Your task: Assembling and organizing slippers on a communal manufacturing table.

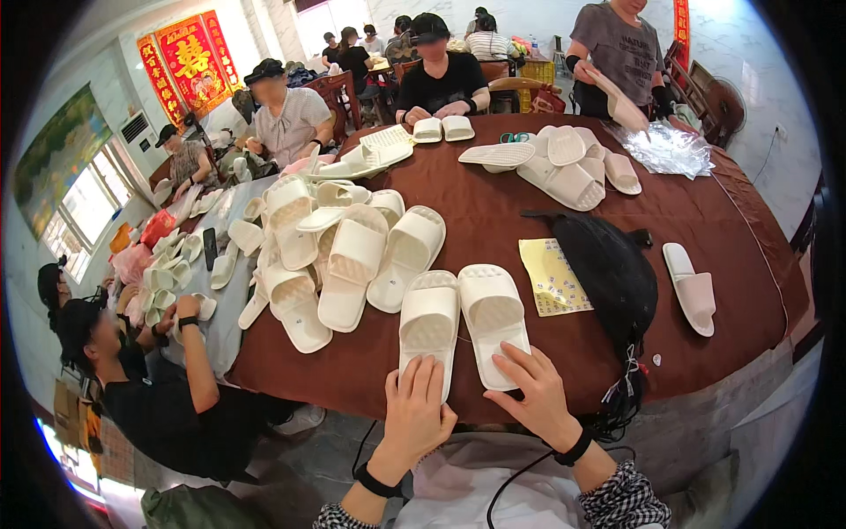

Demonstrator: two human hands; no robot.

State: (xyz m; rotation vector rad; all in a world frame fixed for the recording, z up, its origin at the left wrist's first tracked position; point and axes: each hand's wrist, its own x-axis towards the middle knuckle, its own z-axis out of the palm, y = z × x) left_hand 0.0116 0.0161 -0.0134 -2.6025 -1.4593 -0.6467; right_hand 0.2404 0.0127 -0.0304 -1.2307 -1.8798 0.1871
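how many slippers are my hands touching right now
2: the left white slipper, at your left hand, and the right white slipper, at your right hand. The hands cover part of each, but neither is hidden.

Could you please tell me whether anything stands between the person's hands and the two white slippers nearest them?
Nothing visible does: the left hand rests on the heel end of the left slipper, the right hand on that of the right slipper. The slipper pile lies to the left, the yellow sheet to the right.
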